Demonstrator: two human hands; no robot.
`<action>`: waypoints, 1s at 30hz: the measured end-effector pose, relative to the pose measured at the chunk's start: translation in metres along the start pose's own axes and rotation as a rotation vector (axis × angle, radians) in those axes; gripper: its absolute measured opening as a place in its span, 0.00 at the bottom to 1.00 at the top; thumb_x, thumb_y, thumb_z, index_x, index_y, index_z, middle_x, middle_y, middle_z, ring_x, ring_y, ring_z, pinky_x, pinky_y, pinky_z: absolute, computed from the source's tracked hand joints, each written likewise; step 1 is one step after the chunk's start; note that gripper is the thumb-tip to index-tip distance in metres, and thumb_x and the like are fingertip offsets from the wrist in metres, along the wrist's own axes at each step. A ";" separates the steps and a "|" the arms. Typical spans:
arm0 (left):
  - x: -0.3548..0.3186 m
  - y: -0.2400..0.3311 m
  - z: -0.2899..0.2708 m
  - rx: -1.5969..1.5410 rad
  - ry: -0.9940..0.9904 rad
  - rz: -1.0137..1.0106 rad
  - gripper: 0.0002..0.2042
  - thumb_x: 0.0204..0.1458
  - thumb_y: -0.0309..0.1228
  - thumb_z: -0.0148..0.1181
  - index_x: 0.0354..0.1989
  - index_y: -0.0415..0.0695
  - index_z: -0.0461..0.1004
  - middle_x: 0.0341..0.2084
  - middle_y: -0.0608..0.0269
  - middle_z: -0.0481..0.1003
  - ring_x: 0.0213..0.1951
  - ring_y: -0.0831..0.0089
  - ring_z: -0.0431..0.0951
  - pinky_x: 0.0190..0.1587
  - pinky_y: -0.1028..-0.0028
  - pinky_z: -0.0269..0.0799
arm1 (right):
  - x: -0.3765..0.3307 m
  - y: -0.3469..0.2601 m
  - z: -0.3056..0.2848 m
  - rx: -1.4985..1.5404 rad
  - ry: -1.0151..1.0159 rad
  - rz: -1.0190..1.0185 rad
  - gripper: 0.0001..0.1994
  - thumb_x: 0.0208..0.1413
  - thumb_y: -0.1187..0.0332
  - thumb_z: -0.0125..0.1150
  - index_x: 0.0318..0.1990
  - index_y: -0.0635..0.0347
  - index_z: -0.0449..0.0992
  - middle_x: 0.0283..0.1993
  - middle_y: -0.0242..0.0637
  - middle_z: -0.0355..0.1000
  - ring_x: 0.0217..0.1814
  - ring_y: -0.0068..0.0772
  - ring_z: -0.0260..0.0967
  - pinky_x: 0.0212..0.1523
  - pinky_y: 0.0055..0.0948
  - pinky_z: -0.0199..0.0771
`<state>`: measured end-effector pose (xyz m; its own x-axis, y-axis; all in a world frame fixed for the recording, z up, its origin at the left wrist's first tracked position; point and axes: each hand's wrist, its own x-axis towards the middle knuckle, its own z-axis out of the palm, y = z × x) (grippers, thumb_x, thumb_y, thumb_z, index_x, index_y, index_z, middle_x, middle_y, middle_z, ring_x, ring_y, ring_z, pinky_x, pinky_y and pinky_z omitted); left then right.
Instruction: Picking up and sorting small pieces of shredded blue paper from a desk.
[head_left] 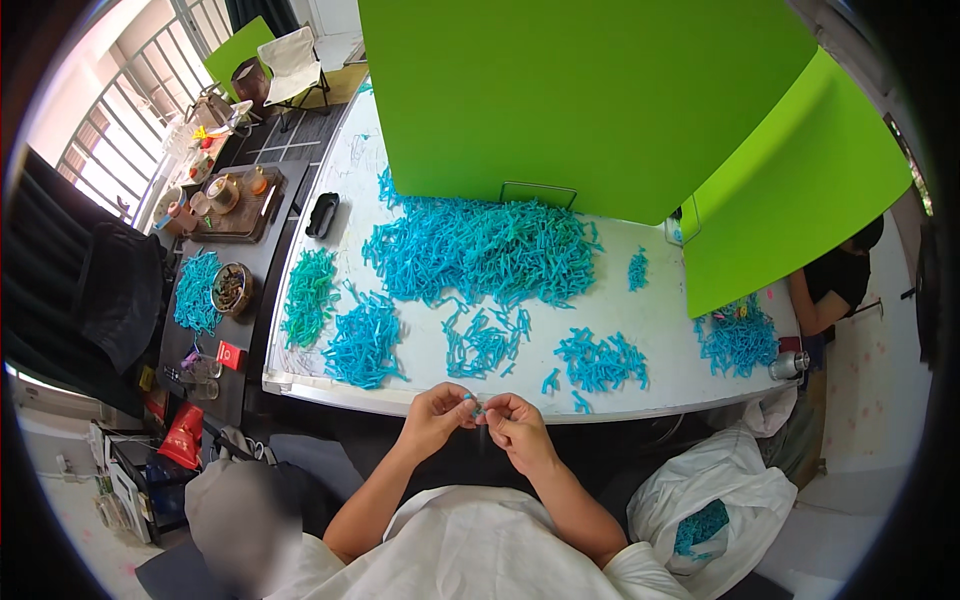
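Observation:
My left hand [437, 412] and my right hand [513, 422] meet just below the front edge of the white table [640, 310], pinching a small blue plastic piece [473, 403] between their fingertips. Both hands grip it; how it is shaped is too small to tell. Right above the hands lie small heaps of the same blue pieces [600, 360], and a large blue pile [480, 250] covers the table's middle. A green-tinted heap [308, 295] and another blue heap [362, 340] lie at the left.
Bright green boards [580, 90] stand at the table's back and right. Another person [835, 285] sits at the right end by a blue heap [738, 335]. A white bag [715, 505] holding blue pieces sits lower right. A dark side table [215, 270] with trays and cups stands left.

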<state>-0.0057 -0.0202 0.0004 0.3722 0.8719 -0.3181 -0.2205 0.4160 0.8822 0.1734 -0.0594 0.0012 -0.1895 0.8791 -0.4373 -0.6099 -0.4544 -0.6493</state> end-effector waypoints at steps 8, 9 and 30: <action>0.005 -0.010 0.002 -0.126 0.040 -0.096 0.07 0.61 0.28 0.59 0.41 0.38 0.78 0.35 0.64 0.80 0.34 0.78 0.78 0.39 0.76 0.76 | -0.004 -0.007 0.006 0.076 -0.034 0.045 0.03 0.60 0.73 0.62 0.39 0.60 0.74 0.34 0.38 0.77 0.18 0.12 0.57 0.18 0.14 0.52; 0.005 -0.008 0.002 -0.126 0.040 -0.096 0.07 0.61 0.28 0.59 0.41 0.38 0.78 0.35 0.64 0.80 0.34 0.78 0.78 0.39 0.76 0.76 | -0.004 -0.007 0.005 0.058 -0.020 0.030 0.03 0.60 0.73 0.62 0.39 0.60 0.74 0.33 0.38 0.77 0.18 0.13 0.57 0.18 0.14 0.52; 0.002 -0.022 0.024 0.297 0.250 0.058 0.02 0.53 0.20 0.64 0.31 0.33 0.78 0.24 0.65 0.79 0.28 0.82 0.76 0.31 0.79 0.71 | 0.003 0.002 -0.005 -0.114 0.059 -0.015 0.05 0.53 0.78 0.64 0.32 0.62 0.72 0.27 0.40 0.76 0.17 0.14 0.58 0.17 0.16 0.52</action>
<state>0.0219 -0.0334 -0.0110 0.1279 0.9429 -0.3076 0.0498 0.3036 0.9515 0.1758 -0.0585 -0.0040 -0.1330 0.8775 -0.4608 -0.5202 -0.4576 -0.7212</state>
